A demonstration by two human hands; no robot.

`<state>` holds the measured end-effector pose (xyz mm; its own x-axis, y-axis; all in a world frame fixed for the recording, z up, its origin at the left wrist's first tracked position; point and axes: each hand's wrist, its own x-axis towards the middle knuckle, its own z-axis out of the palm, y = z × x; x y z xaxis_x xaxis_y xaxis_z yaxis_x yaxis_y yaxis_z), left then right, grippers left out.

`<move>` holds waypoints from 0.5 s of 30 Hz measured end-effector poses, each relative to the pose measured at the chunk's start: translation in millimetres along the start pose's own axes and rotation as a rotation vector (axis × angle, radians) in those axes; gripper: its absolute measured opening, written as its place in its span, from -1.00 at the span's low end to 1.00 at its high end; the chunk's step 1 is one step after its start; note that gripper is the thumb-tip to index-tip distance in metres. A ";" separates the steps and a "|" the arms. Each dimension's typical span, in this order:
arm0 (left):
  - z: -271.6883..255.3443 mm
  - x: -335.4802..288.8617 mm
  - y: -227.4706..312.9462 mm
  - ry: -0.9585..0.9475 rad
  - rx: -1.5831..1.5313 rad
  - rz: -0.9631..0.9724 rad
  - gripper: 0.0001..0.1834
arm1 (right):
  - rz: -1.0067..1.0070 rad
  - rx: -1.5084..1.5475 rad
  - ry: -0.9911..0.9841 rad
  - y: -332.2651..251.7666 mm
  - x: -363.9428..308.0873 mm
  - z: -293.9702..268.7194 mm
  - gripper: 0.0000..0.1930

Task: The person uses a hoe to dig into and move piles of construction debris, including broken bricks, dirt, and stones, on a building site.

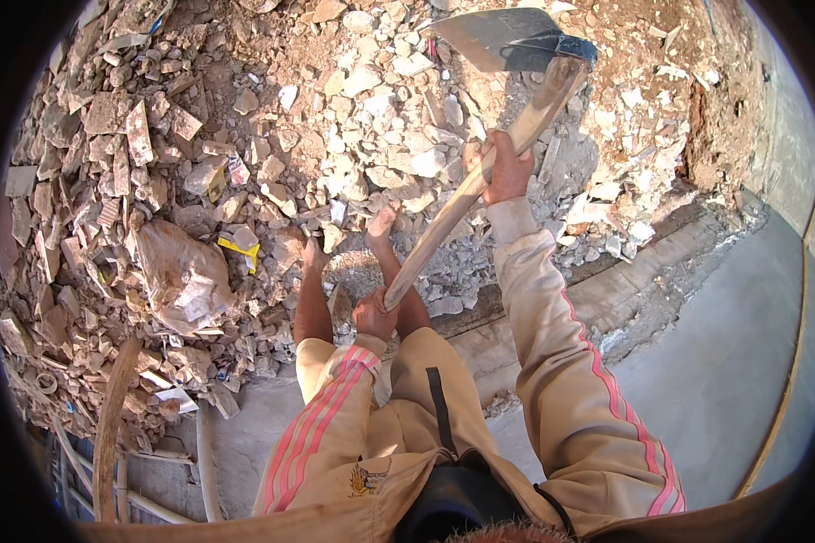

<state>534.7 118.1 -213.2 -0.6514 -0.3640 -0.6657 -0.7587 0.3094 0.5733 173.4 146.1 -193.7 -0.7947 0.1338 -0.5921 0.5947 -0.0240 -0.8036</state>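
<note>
A beige, long-sleeved cloth jacket (pixel 552 312) has pink stripes (pixel 598 366) along both sleeves and a dark-and-gold emblem (pixel 368 481) in front. Partly covered, the tan cloth bottoms (pixel 409 380) look like knee-length shorts.

Hoe handle (pixel 448 213) pt. hidden by hands (pixel 509 172), rubble (pixel 362 81) cut @ top, jacket emblem (pixel 367 481) unclear
</note>
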 end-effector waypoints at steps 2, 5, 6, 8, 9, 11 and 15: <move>4.5 60.6 17.4 -0.054 0.007 0.027 -0.72 | -0.044 0.036 0.024 -31.2 36.6 15.2 -0.79; 38.3 111.3 26.4 -0.090 0.034 0.053 -0.70 | -0.088 -0.047 0.194 5.9 124.4 -13.4 -0.77; 51.5 102.1 20.6 -0.145 0.031 0.027 -0.70 | -0.078 -0.099 0.251 21.3 140.2 -27.6 -0.77; 59.0 71.4 4.3 -0.218 0.022 -0.045 -0.70 | -0.037 -0.134 0.220 49.0 119.4 -42.1 -0.77; 55.8 55.2 -4.8 -0.204 0.005 -0.084 -0.71 | -0.018 -0.149 0.169 58.5 100.8 -32.2 -0.77; 49.9 32.1 -6.8 -0.139 -0.028 -0.040 -0.71 | 0.052 -0.116 0.176 55.6 69.3 -42.3 -0.77; 8.6 -32.9 -33.5 -0.147 0.012 -0.050 -0.73 | 0.197 -0.002 0.049 63.0 -5.7 -47.3 -0.75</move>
<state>581.4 127.3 -214.7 -0.6054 -0.2467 -0.7568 -0.7897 0.3049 0.5323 221.1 190.7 -238.1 -0.6562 0.1750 -0.7340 0.7383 -0.0523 -0.6724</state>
